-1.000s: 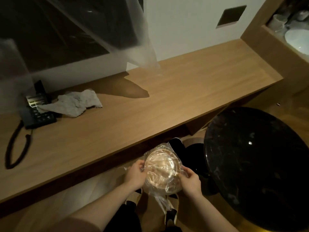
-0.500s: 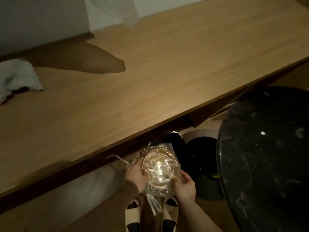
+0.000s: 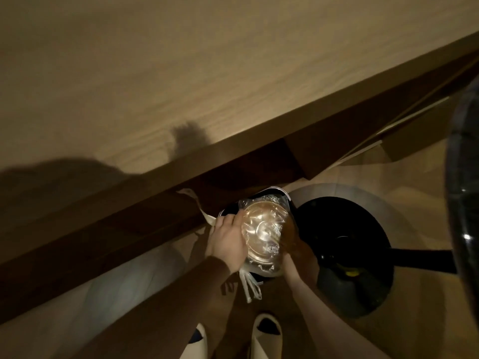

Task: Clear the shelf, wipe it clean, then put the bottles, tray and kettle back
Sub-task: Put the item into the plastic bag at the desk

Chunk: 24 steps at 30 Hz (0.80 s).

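Filling the upper half of the view, a pale wooden worktop (image 3: 181,73) runs on a slant from lower left to upper right, its thick front edge in darker brown. Soft shadows lie across its near part. Below the edge the floor (image 3: 414,177) is light wood, dimly lit. At the far right a dark, glossy, marbled round table top (image 3: 464,177) cuts into the frame, and its black round base (image 3: 344,250) sits on the floor beneath it. Two pale slippers (image 3: 267,335) show at the bottom.

Just below the worktop's front edge, between the two hands, is a round, shallow, gold-toned tray (image 3: 263,234) wrapped in crinkled clear plastic. Light glints off the wrap, and a knotted tail of the plastic hangs down from its lower side. It is held over a dark bin (image 3: 230,211) that is lined with a light bag, whose loose strip trails up to the left.

The left hand (image 3: 228,240), in a brown sleeve, grips the tray's left rim, fingers curled over the wrap. The right hand (image 3: 298,252), in shadow, holds the right rim, with its fingers wrapped round the edge.
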Each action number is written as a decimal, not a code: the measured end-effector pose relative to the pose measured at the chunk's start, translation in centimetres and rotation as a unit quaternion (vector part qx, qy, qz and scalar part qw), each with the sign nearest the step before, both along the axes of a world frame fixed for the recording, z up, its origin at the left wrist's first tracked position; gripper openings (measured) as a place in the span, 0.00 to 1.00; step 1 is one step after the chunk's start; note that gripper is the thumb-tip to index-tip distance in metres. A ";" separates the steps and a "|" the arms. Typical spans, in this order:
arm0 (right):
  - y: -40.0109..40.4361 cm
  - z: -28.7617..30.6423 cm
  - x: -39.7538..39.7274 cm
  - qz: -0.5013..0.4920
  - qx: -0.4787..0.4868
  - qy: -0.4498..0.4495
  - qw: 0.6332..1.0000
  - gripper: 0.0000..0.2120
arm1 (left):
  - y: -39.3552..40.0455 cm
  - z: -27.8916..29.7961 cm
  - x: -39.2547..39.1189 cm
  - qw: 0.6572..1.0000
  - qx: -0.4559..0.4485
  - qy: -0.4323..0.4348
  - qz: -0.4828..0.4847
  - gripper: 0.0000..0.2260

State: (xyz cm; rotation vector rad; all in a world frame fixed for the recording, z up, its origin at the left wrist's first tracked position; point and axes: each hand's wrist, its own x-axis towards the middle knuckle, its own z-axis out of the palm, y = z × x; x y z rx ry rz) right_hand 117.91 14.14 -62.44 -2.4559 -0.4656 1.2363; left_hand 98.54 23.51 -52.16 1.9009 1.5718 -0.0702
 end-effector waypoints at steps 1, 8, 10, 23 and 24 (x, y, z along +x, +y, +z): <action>1.3 3.1 -0.8 0.021 0.006 -0.020 1.000 0.12 | 0.3 -0.5 0.3 1.000 0.001 0.007 -0.012 0.33; 3.3 6.3 -1.0 0.069 0.018 -0.066 0.995 0.20 | 1.8 -3.1 1.5 0.998 -0.029 0.028 -0.048 0.32; 3.4 6.5 -1.2 0.089 0.025 -0.084 0.992 0.27 | 2.0 -3.8 1.3 0.997 -0.042 0.039 -0.056 0.33; -0.2 19.6 -6.1 0.186 0.008 -0.006 0.982 0.31 | -3.8 8.6 -4.4 0.987 -0.146 0.069 -0.001 0.32; -0.5 22.0 -6.4 0.242 0.005 -0.024 0.970 0.31 | -5.0 11.0 -5.3 0.987 -0.150 0.063 0.015 0.31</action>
